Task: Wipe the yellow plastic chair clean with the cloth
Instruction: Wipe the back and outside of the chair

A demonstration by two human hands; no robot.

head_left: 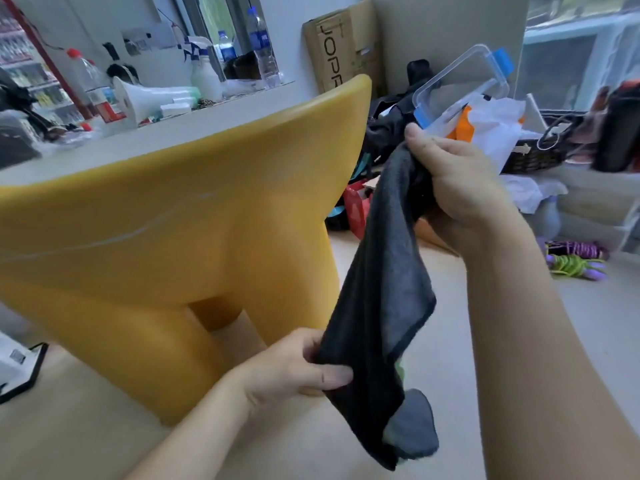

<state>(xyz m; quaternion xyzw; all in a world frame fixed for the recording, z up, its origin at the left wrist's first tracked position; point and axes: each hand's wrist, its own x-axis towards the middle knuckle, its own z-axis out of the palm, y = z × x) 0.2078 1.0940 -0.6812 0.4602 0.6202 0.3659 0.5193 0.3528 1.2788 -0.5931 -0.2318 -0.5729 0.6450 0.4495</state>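
Person stands behind the yellow chair (pixel 166 230), which fills the left and centre of the frame, back panel toward the camera. 2 hands on 1 dark grey cloth (pixel 384 306), held in the air right of centre.

Right hand (pixel 460 188), upper right: fingers closed over the cloth's top end. Left hand (pixel 294 365), lower centre: thumb and fingers pinched on the lower part, loose corner dangling below.

Cloth hangs just beside the chair's right edge; I can't tell whether it touches it. Pale streaks show across the chair back, centre left.

Step looks like readying the cloth. To do it well: fold it into a flat pad in 1 hand, steady the chair top with the other, then wipe along the streaks in long overlapping passes, down into the leg recess.
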